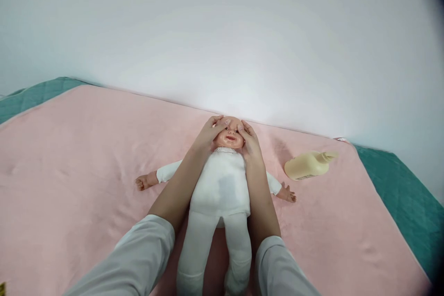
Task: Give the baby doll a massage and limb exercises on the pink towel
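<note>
A baby doll [222, 185] in a white top and white trousers lies on its back on a pink cloth [86, 171], its head away from me and its arms spread. My left hand [212, 130] rests round the left side of the doll's head, the thumb on its face near the eye. On the right side of the head lies my right hand [249, 136], its thumb also near an eye. Both hands cup the head between them, and some fingertips are hidden behind it.
A pale yellow pump bottle [305, 165] lies on its side right of the doll. A green quilted cover [402, 189] shows beyond the pink cloth at both sides. A white wall [222, 32] rises directly behind the doll's head.
</note>
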Tool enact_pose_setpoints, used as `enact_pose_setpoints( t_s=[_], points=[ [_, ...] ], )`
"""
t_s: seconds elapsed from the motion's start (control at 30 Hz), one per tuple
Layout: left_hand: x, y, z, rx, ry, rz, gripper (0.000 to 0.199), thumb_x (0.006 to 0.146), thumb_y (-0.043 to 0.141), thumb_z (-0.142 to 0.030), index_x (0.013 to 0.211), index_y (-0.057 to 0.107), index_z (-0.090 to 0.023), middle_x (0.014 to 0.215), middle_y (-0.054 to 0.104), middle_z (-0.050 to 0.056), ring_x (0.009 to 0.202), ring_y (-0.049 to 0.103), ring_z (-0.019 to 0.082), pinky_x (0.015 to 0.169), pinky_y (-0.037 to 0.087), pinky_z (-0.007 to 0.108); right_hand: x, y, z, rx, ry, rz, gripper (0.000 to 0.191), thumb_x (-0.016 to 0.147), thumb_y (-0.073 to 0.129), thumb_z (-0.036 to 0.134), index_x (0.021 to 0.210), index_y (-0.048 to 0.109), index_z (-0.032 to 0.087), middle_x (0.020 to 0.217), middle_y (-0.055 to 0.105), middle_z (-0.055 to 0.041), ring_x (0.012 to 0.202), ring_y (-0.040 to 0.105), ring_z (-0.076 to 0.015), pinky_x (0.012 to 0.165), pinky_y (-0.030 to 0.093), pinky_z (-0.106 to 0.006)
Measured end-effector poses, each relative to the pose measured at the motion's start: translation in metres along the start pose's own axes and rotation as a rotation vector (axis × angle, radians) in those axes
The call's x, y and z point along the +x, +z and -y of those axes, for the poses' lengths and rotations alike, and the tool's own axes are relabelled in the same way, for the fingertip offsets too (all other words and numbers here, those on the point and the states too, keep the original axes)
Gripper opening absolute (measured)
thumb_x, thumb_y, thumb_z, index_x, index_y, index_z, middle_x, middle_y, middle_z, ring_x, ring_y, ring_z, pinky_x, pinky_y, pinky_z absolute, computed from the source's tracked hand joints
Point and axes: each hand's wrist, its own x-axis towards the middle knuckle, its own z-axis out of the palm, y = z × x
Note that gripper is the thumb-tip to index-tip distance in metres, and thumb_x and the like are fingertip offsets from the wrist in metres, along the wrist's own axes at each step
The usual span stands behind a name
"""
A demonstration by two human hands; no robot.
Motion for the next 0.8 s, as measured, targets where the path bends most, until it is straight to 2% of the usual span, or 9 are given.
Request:
enact_pose_setpoints(
  t_s=[0.17,0.3,0.53,0.67,0.8],
  points=[
    [0.004,0.002,0.007,0.055,0.028,-0.058,0.056,0.074,0.079,-0.04,0.118,0.055,-0.016,0.126,0.057,0.015,0.106,0.064,0.024,0.09,0.055,0.036,-0.001,0.005,-0.004,-0.063,-0.046,-0.052,0.05,0.065,0.08,0.03,0.11,0.058,0.023,0.123,0.063,-0.007,0.11,0.065,-0.0235,0.095,0.056,-0.042],
    [0.008,-0.002,0.012,0.046,0.064,-0.048,0.059,0.069,0.083,-0.039,0.116,0.056,-0.017,0.128,0.055,0.013,0.102,0.066,0.023,0.086,0.056,0.034,-0.001,0.006,-0.004,-0.101,-0.068,-0.077,0.053,0.064,0.079,0.031,0.112,0.058,0.023,0.122,0.062,-0.0065,0.113,0.063,-0.0226,0.097,0.055,-0.04],
    [0.009,-0.003,0.014,0.046,0.053,-0.066,0.054,0.07,0.081,-0.032,0.116,0.057,-0.018,0.125,0.055,0.013,0.095,0.067,0.021,0.081,0.057,0.033,-0.001,0.009,-0.003,-0.123,-0.056,-0.106,0.053,0.063,0.077,0.031,0.111,0.057,0.022,0.118,0.061,-0.0063,0.11,0.063,-0.0227,0.093,0.056,-0.041],
    [0.008,-0.001,0.013,0.013,0.056,-0.069,0.048,0.071,0.079,-0.029,0.112,0.058,-0.018,0.125,0.054,0.012,0.096,0.066,0.02,0.082,0.056,0.033,-0.004,0.014,0.0,-0.088,-0.034,-0.121,0.045,0.066,0.072,0.026,0.109,0.058,0.022,0.113,0.063,-0.0046,0.102,0.066,-0.0198,0.089,0.058,-0.039],
    [0.007,0.001,0.009,-0.032,0.038,-0.059,0.041,0.073,0.076,-0.029,0.108,0.058,-0.018,0.111,0.061,0.009,0.092,0.065,0.019,0.083,0.055,0.033,-0.007,0.017,0.003,-0.032,-0.001,-0.144,0.038,0.069,0.069,0.023,0.106,0.059,0.022,0.105,0.065,-0.0031,0.089,0.068,-0.0176,0.084,0.06,-0.038]
  ],
)
